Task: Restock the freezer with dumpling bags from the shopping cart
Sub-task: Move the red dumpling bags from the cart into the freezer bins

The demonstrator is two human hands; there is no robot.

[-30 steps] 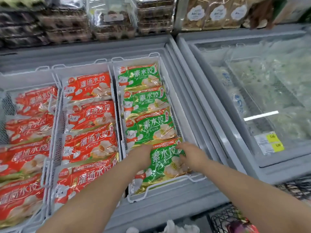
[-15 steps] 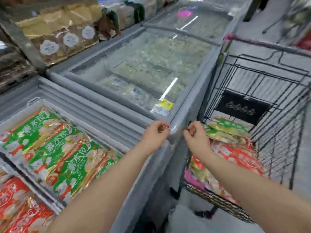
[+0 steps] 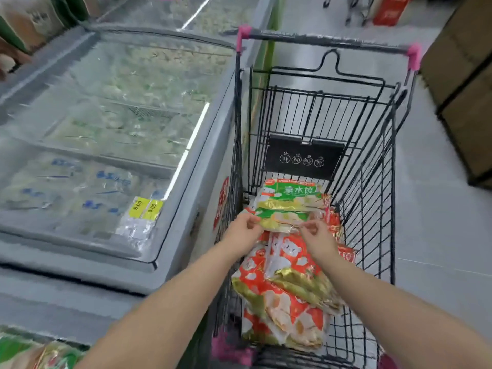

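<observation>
A black wire shopping cart (image 3: 372, 166) with pink corners stands to the right of the freezer. Inside it lie two green dumpling bags, the far one (image 3: 292, 193) flat and the near one (image 3: 279, 221) on top of several red dumpling bags (image 3: 287, 296). My left hand (image 3: 243, 231) pinches the near green bag's left corner. My right hand (image 3: 316, 235) pinches its right edge. Both hands are inside the cart. The open freezer's dumpling bags (image 3: 29, 352) show only at the bottom left corner.
A closed glass-lidded freezer (image 3: 111, 134) with pale frozen bags and yellow price tags (image 3: 146, 209) fills the left. Cardboard boxes (image 3: 466, 83) stand on the grey floor at the right. Another cart's wheels show at the top.
My view swung right from the open freezer to the cart. Both hands left the green bag laid in the basket, crossed the freezer rim and now grip a green bag in the cart.
</observation>
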